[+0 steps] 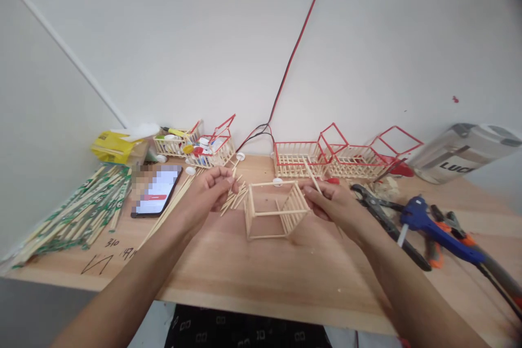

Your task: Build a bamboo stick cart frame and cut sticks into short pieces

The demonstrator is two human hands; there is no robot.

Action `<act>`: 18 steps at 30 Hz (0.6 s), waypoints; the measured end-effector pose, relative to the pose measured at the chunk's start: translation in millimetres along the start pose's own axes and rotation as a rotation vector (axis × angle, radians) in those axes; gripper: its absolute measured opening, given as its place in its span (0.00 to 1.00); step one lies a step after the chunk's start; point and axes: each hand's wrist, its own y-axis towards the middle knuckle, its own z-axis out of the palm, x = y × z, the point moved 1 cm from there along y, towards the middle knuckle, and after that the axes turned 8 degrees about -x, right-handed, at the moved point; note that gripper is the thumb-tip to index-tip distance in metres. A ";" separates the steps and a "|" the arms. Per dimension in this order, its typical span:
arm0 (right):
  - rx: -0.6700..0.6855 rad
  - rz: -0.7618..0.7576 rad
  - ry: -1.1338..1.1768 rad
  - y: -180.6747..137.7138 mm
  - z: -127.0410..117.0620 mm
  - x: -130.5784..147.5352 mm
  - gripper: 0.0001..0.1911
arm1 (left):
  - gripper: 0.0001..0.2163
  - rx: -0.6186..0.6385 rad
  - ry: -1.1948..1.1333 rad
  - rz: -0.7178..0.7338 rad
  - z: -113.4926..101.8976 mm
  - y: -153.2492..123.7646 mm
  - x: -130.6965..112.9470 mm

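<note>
A small open box frame of wooden sticks point(269, 236) stands on the table between my hands, with a row of slats on its right side. My right hand point(330, 204) is closed around a longer wooden stick point(312, 174) that slants up past the thumb; its fingers are right beside the frame's right side. To the left, my left hand point(214, 187) is curled in a pinch, and a short wooden stick point(235, 167) shows at its fingertips. Beside that hand lies a loose pile of short sticks point(236, 198).
Red-trimmed stick baskets point(299, 152) line the wall. On the left lie green-wrapped chopsticks point(81, 212), a phone point(159, 193) and a yellow bag point(114, 147). Pliers point(391, 228), a blue glue gun point(436, 231) and a clear canister point(460, 155) occupy the right.
</note>
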 end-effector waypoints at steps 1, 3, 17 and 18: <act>0.022 0.032 0.027 -1.0 4.5 -3.8 0.23 | 0.12 0.022 -0.004 -0.044 -1.7 -2.1 9.0; 0.054 0.071 0.077 -2.1 12.4 -7.1 0.25 | 0.12 0.052 -0.007 -0.105 -3.0 -6.5 25.9; 0.026 -0.222 -0.212 -36.6 6.6 5.6 0.20 | 0.14 0.130 0.071 -0.064 16.1 -12.8 46.0; 0.000 -0.240 -0.268 -41.6 5.0 6.5 0.19 | 0.14 0.133 0.087 -0.052 17.4 -11.6 44.8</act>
